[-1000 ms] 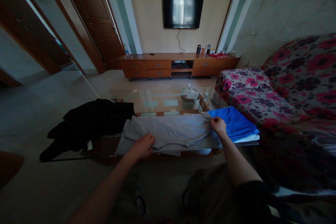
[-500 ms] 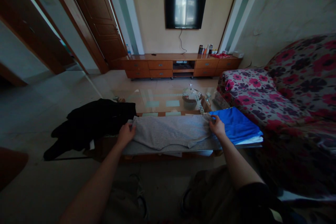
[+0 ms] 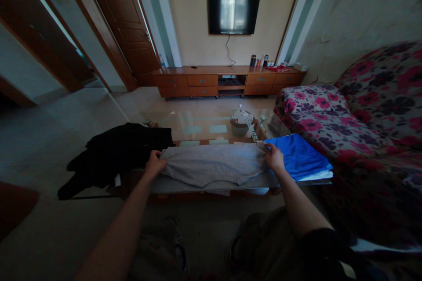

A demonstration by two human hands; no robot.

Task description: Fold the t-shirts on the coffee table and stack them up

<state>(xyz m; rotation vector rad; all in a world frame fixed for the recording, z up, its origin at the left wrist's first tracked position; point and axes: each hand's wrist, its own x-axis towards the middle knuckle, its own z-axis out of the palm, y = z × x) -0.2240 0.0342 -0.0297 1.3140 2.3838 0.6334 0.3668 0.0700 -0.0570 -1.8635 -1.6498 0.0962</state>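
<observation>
A grey garment [image 3: 211,164], perhaps a T-shirt, lies folded lengthwise in a long strip across the near side of the glass coffee table [image 3: 184,118]. Its left end is pinched in my left hand [image 3: 156,164], thumb and fingers closed on the cloth. At the other end, my right hand [image 3: 274,158] grips the far right corner. Right beside my right hand sits a folded blue garment [image 3: 296,156] on top of white cloth [image 3: 316,176]. Dark black clothing [image 3: 121,151] is heaped to the left of my left hand.
A bowl-like container [image 3: 240,126] with white paper in it is near the table's far right. The flowered sofa [image 3: 323,118] stands at the right. Beyond are a low wooden cabinet [image 3: 201,81] and a wall-mounted television [image 3: 234,13].
My left hand has shifted slightly left, drawing the grey garment's left end outward. My right hand keeps its grip on the right corner. The view has tilted slightly.
</observation>
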